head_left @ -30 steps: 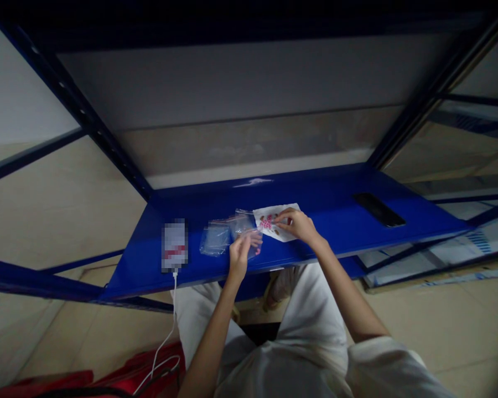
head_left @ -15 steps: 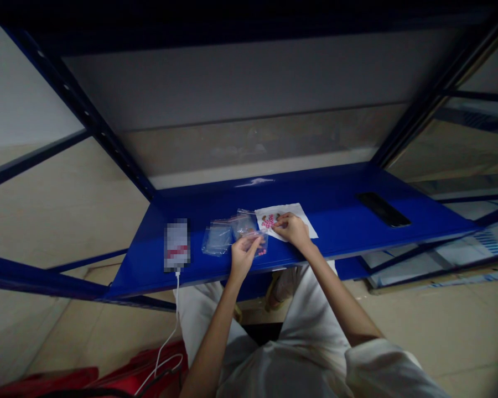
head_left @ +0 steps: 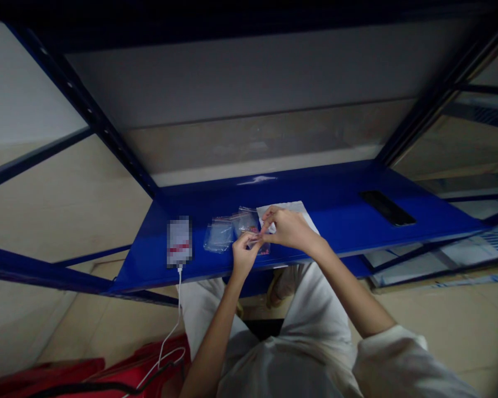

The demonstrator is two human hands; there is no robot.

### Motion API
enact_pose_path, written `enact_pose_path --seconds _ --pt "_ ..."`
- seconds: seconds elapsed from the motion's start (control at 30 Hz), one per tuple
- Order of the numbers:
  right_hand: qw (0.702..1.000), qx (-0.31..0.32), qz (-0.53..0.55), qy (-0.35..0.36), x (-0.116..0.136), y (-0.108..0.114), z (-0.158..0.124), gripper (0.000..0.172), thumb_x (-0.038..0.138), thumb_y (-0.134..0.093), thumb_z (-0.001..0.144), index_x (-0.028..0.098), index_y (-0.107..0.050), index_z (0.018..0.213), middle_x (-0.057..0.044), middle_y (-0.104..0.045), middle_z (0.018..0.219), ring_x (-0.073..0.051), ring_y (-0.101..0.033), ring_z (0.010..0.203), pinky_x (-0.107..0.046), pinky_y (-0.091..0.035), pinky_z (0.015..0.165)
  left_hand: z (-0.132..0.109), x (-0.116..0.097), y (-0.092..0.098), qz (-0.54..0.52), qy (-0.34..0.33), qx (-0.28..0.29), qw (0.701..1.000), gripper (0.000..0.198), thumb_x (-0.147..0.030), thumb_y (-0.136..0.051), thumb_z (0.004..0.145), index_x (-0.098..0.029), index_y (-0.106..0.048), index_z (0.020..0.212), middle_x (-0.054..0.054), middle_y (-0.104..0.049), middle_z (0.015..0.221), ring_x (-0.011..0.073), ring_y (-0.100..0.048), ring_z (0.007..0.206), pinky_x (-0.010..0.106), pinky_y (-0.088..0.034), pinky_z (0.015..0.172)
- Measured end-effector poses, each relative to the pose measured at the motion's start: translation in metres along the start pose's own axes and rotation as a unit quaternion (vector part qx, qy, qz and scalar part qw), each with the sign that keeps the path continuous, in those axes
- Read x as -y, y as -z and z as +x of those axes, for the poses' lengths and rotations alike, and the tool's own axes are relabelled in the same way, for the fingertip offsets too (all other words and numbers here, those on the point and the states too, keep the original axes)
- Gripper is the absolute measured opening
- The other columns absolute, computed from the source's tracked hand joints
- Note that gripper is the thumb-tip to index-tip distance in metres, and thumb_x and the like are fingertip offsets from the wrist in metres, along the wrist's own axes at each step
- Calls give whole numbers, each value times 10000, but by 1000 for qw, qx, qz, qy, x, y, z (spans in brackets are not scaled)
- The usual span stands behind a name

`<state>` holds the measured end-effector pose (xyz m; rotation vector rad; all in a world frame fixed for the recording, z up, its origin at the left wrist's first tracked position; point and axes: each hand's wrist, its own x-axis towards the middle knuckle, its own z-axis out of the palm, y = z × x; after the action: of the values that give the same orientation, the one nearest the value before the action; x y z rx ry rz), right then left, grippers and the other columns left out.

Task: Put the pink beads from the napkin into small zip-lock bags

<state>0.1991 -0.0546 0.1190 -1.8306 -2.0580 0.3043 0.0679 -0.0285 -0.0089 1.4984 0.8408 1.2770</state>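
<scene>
My left hand [head_left: 244, 253] pinches the top of a small clear bag [head_left: 264, 250] with pink beads in its bottom, near the shelf's front edge. Over the bag's opening is my right hand [head_left: 288, 225], thumb and forefinger together; what they hold, if anything, is too small to make out. Behind that hand lies a white paper sheet [head_left: 299, 207], and the pink beads on it are hidden now. More clear zip bags [head_left: 219, 235] rest flat to the left, and another bag [head_left: 244, 220] beside them has small reddish items at its edge.
The blue shelf [head_left: 332, 193] carries a black phone [head_left: 388, 208] on the right and a blurred-out white device [head_left: 180, 241] with a white cable [head_left: 178, 309] on the left. Blue posts frame both sides. Red bags [head_left: 149, 359] lie on the floor at the lower left.
My right hand has moved left from the beads on the paper to the bag's opening, beside my left hand. The view has shifted slightly.
</scene>
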Motion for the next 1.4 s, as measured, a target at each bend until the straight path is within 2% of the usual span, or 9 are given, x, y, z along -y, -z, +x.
enact_pose_path --seconds 0.2,0.43,0.57,0.67,0.73,0.87,1.07,1.27,1.4 --pt "991 52 -94 -84 21 -2 8 117 299 -702 635 191 -714 679 -104 -669 880 -234 -623 762 -275 -421 623 -2 0 2 74 -60 -14 995 149 -299 -631 720 -166 -634 653 12 -581 640 144 -542 642 253 -446 634" --pt "983 72 -136 -95 27 -5 7 60 227 -687 673 175 -711 693 -142 -667 890 -282 -634 804 -352 -446 692 -3 -1 1 93 -103 -26 990 118 -260 -642 718 -185 -691 793 43 -671 747 176 -608 712 291 -472 690" --pt "986 81 -124 -76 19 -12 8 70 220 -690 680 153 -710 685 -148 -672 862 -273 -634 799 -326 -446 667 -3 -4 0 105 -120 5 987 175 -257 -668 697 -183 -691 854 60 -681 807 195 -620 772 318 -484 731" --pt "997 72 -11 25 -2 -16 7 156 314 -622 754 201 -711 693 -76 -667 944 -190 -626 774 -260 -442 639 -1 -4 1 86 -101 -1 991 169 -263 -654 714 -169 -691 848 64 -678 829 194 -619 803 323 -488 763" --pt "993 8 93 69 -22 -17 4 197 350 -568 796 216 -709 765 -48 -650 1000 -141 -614 740 -229 -444 623 1 -3 1 55 -83 -23 995 153 -265 -611 753 -163 -692 834 63 -674 839 180 -623 796 307 -500 744" --pt "986 -141 87 -35 -61 -24 -8 222 382 -587 771 200 -703 819 -56 -662 905 -144 -594 678 -234 -433 574 2 -1 1 -1 -44 -52 998 166 -270 -575 778 -148 -684 808 56 -660 801 145 -621 692 251 -516 612" --pt "982 -108 6 -158 -83 -47 -30 182 407 -618 722 257 -702 780 -11 -670 905 -177 -618 758 -230 -404 548 0 -3 0 -8 5 -58 998 162 -292 -651 705 -131 -665 693 35 -641 705 137 -619 656 230 -515 599" --pt "975 -127 42 -180 -83 -67 -32 196 408 -581 738 258 -700 776 -7 -665 892 -151 -609 688 -229 -407 539 -3 -3 -3 -40 164 -16 986 227 -349 -668 664 -127 -630 690 -24 -594 512 70 -461 298 178 -365 270" --pt "973 -133 58 -179 -85 -72 -30 200 421 -588 719 253 -697 728 -1 -660 847 -146 -598 652 -231 -405 526 0 -4 -4 -69 173 29 982 207 -319 -675 649 -115 -650 664 9 -635 528 87 -534 367 175 -428 346"
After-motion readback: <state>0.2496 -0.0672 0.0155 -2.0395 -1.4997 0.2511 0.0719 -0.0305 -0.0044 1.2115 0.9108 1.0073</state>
